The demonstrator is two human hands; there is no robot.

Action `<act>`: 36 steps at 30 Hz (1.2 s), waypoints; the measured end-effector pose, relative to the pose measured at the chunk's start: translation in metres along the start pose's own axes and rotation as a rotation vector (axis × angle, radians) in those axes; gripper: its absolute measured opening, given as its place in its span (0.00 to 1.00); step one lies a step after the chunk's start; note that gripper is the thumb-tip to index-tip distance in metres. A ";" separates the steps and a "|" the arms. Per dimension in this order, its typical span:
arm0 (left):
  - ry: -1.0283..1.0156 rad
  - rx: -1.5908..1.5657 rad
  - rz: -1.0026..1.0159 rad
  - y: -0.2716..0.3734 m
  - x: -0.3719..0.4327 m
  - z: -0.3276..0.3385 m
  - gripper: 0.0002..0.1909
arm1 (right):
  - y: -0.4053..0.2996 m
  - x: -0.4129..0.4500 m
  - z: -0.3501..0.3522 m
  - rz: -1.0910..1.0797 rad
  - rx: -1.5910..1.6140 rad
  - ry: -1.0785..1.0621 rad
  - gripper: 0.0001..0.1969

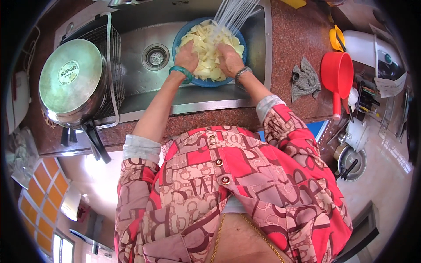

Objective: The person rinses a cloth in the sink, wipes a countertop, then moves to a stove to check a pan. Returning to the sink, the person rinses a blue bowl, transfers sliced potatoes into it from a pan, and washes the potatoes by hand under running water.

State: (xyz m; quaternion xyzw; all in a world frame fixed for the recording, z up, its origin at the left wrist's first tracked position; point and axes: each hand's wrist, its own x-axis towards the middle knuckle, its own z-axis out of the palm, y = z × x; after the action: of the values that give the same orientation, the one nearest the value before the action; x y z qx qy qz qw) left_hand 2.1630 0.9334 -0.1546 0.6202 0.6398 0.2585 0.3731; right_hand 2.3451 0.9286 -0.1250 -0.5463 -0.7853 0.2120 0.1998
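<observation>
A blue plastic basin or colander heaped with pale, thin slices, which look like potato, sits in the stainless steel sink. My left hand presses into the slices on the left side, a green bangle on its wrist. On the right side my right hand is also among the slices, with a metal band on the wrist. The slices partly hide the fingers of both hands. Streams of water from a spray fall onto the heap between and above the hands.
Left of the drain, a wire rack stands beside an upturned Supor pan whose handle juts over the counter edge. On the right of the granite counter lie a grey cloth and a red plastic ladle.
</observation>
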 end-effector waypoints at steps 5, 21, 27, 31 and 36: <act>-0.008 -0.489 -0.195 0.021 0.011 -0.010 0.16 | -0.004 0.014 -0.025 0.368 0.241 0.162 0.08; 0.306 -0.023 -0.331 0.002 -0.005 -0.028 0.21 | -0.021 0.034 -0.086 0.816 0.701 0.082 0.09; -0.278 -0.609 -0.738 -0.009 -0.013 -0.031 0.40 | -0.054 0.060 -0.123 0.543 0.870 0.137 0.11; -0.346 -0.717 -0.785 -0.022 -0.018 -0.032 0.41 | -0.078 0.063 -0.142 0.329 0.965 0.260 0.12; -0.414 -0.711 -0.806 -0.031 -0.012 -0.030 0.41 | -0.106 0.088 -0.190 -0.073 1.101 0.220 0.30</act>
State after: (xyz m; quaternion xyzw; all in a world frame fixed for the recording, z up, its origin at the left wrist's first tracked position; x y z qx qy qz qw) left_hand 2.1195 0.9230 -0.1597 0.2018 0.6130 0.1683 0.7451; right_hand 2.3382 1.0001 0.0982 -0.3525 -0.5518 0.5254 0.5433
